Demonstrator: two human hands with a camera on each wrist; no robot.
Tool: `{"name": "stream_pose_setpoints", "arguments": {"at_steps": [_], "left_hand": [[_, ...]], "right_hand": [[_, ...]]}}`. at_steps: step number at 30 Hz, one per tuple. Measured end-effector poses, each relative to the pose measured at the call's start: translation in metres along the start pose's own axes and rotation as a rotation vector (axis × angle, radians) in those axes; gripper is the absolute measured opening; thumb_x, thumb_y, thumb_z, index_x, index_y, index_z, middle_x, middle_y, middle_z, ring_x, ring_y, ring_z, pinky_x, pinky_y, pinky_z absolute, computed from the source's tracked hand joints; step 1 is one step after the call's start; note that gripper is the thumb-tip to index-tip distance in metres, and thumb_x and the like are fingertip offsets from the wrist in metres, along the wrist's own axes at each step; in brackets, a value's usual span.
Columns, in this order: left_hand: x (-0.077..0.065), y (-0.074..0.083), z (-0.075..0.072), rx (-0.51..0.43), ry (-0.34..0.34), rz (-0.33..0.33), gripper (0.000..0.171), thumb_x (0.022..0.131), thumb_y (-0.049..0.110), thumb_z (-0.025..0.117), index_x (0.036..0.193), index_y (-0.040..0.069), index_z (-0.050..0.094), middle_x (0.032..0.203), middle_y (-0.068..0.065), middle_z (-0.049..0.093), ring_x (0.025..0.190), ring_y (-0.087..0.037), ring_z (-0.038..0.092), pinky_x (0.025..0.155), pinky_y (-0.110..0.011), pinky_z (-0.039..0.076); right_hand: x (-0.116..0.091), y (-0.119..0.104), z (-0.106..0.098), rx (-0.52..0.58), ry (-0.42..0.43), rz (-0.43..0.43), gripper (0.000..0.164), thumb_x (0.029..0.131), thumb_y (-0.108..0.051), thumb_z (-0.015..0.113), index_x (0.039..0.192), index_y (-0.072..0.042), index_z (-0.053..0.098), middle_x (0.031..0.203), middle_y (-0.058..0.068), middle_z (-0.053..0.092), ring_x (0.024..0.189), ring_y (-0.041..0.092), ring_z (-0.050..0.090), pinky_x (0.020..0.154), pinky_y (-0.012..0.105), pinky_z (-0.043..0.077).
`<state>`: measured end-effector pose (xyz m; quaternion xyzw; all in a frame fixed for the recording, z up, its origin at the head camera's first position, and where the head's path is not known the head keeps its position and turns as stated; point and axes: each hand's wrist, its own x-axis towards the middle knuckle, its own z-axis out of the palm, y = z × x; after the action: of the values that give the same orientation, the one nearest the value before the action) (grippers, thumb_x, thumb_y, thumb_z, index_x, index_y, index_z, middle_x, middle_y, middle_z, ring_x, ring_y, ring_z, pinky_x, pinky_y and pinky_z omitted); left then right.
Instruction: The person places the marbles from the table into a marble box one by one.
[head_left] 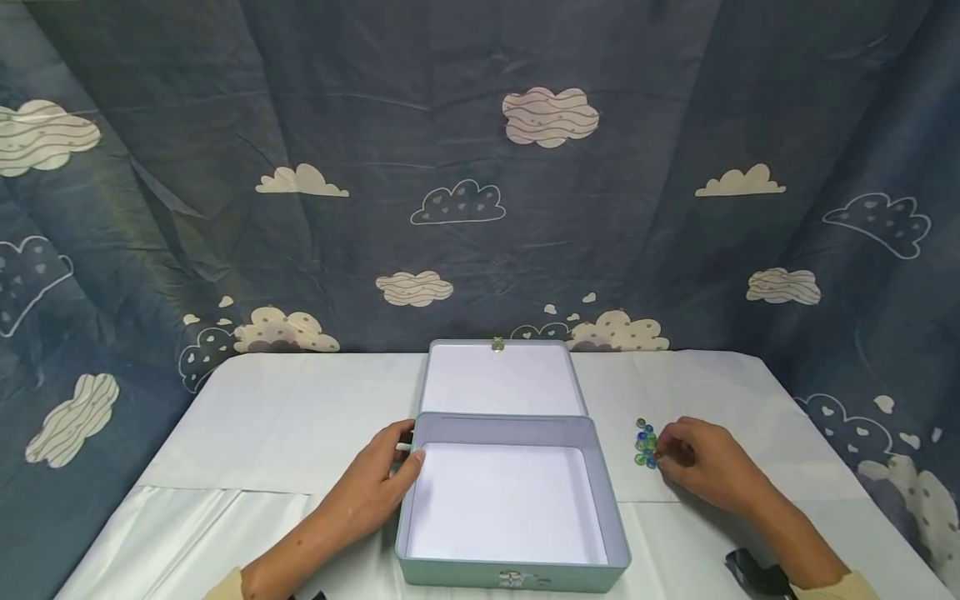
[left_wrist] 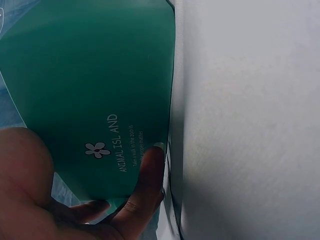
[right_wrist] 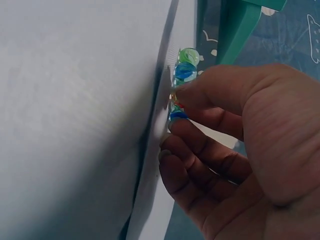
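Note:
A shallow green tin box (head_left: 517, 575) with a white inside stands on the table, its lid (head_left: 504, 379) tipped back behind it. My left hand (head_left: 375, 479) holds the box's left wall, thumb at the rim and fingers outside. In the left wrist view the fingers lie against the green side (left_wrist: 90, 75), beside printed words and a flower. Right of the box is a small cluster of glass marbles (head_left: 642, 437), blue and green. My right hand (head_left: 708, 462) is at their right edge; in the right wrist view thumb and forefinger pinch at a marble (right_wrist: 178, 115), partly hidden by the fingers.
White cloth (head_left: 285, 408) covers the table. A dark curtain (head_left: 360, 108) with printed clouds hangs behind and at both sides. A black object (head_left: 756, 573) is at the right wrist. The box stands between the left hand and the marbles.

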<state>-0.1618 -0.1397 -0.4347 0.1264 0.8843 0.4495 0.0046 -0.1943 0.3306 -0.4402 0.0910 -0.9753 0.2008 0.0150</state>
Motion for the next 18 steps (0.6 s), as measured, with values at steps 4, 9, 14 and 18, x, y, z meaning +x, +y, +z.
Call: {"name": "stream_pose_setpoints", "arguments": {"at_steps": [4, 9, 14, 18], "left_hand": [[-0.0010, 0.0003, 0.0005, 0.008, 0.001, 0.000, 0.054, 0.111, 0.030, 0.058, 0.156, 0.003, 0.046, 0.153, -0.012, 0.054, 0.122, -0.020, 0.066, 0.095, -0.043, 0.057], [-0.0021, 0.0006, 0.0005, 0.015, 0.004, 0.001, 0.054, 0.110, 0.030, 0.058, 0.155, 0.003, 0.047, 0.153, -0.012, 0.055, 0.121, -0.020, 0.066, 0.096, -0.044, 0.057], [-0.0014, 0.0002, 0.0003, 0.014, 0.005, 0.000, 0.054, 0.110, 0.030, 0.058, 0.156, 0.002, 0.047, 0.153, -0.013, 0.055, 0.121, -0.021, 0.066, 0.095, -0.043, 0.058], [-0.0007, 0.0005, -0.0001, 0.013, 0.005, -0.001, 0.054, 0.111, 0.030, 0.058, 0.156, 0.003, 0.046, 0.152, -0.013, 0.055, 0.122, -0.021, 0.066, 0.095, -0.043, 0.058]], "right_hand": [[-0.0010, 0.0005, 0.0025, 0.017, -0.001, -0.007, 0.016, 0.082, -0.006, 0.084, 0.092, -0.014, 0.073, 0.084, -0.005, 0.061, 0.078, 0.016, 0.053, 0.065, 0.029, 0.047], [-0.0010, 0.0013, 0.0053, 0.018, 0.003, -0.013, 0.018, 0.080, -0.005, 0.082, 0.090, -0.014, 0.071, 0.081, -0.004, 0.058, 0.076, 0.016, 0.051, 0.062, 0.028, 0.044], [-0.0014, 0.0029, 0.0063, 0.011, 0.023, -0.027, 0.018, 0.078, -0.003, 0.080, 0.089, -0.014, 0.069, 0.080, -0.004, 0.058, 0.075, 0.015, 0.052, 0.061, 0.028, 0.045], [-0.0021, 0.0031, 0.0035, -0.004, 0.052, -0.024, 0.019, 0.077, -0.003, 0.080, 0.087, -0.014, 0.068, 0.079, -0.004, 0.059, 0.073, 0.015, 0.052, 0.061, 0.027, 0.045]]}}
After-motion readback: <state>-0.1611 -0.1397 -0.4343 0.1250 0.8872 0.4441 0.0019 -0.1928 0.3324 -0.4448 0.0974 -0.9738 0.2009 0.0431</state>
